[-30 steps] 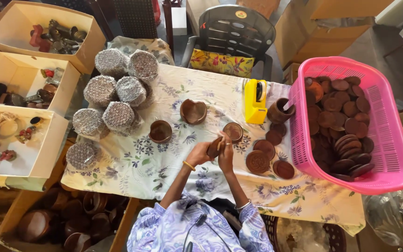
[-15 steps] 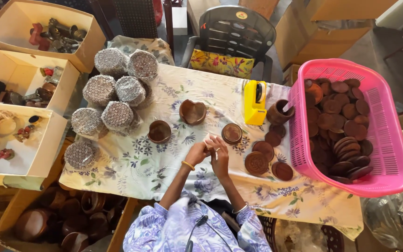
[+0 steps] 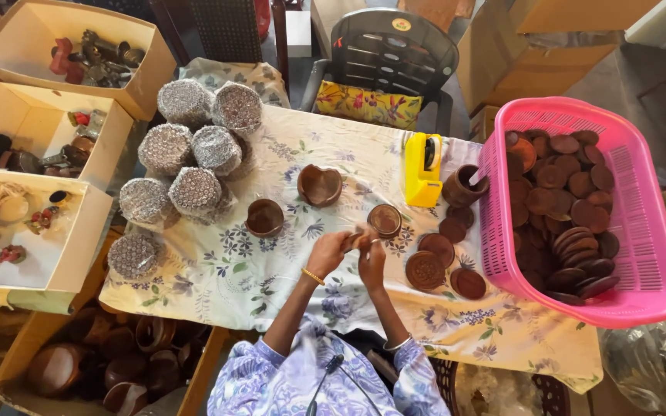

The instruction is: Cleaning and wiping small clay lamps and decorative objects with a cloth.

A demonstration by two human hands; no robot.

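Both hands meet over the middle of the worktop (image 3: 217,281), which wears a flowered cloth. The left hand (image 3: 330,251) and right hand (image 3: 372,262) close their fingers together on a small brown piece (image 3: 358,239), held just above the cloth. A round brown lid (image 3: 385,220) lies just beyond it, more brown discs (image 3: 425,270) to the right, beside a pink basket (image 3: 645,231).

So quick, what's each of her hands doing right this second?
Left hand: fingers closed on a small brown piece, held above the floral tablecloth.
Right hand: pinching the same piece from the other side; what the piece is cannot be told.
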